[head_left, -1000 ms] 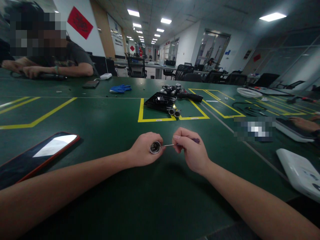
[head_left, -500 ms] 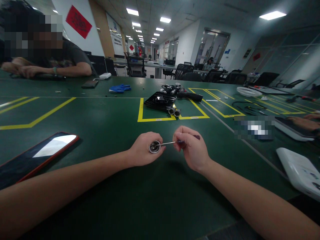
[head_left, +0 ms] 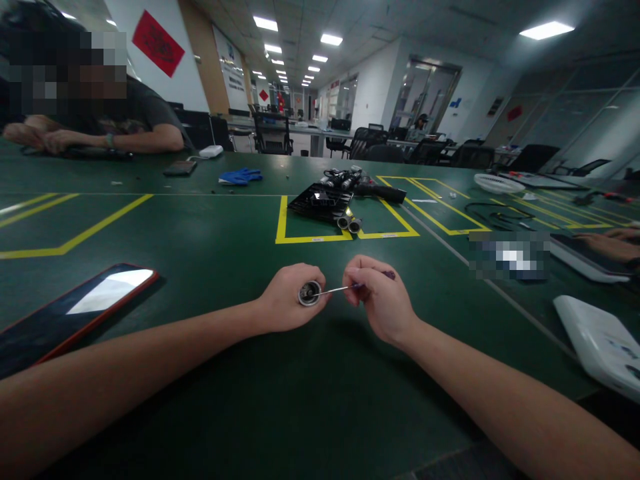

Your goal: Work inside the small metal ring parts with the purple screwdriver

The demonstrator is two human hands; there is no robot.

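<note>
My left hand [head_left: 290,298] is wrapped round a small round metal cup-like part [head_left: 309,293], its open end turned toward me. Inside the rim are dark details too small to make out. A screwdriver [head_left: 334,290] with a thin metal shaft and a dark handle is gripped in my right hand [head_left: 377,293]. Its tip reaches the right side of the cup's opening; I cannot tell whether it touches anything inside. Both hands are just above the green table [head_left: 240,400], the right one a little apart from the left.
Beyond my hands lies a pile of black parts [head_left: 320,202] with two round metal pieces [head_left: 349,224]. A phone [head_left: 80,313] lies at left, a white device [head_left: 600,343] at right. Farther off are blue gloves [head_left: 241,177]. A person's forearms [head_left: 135,140] rest across the table.
My right hand has shifted slightly left, and the screwdriver's tip has moved from inside the cup toward its right rim. My left hand keeps its hold, nearly still.
</note>
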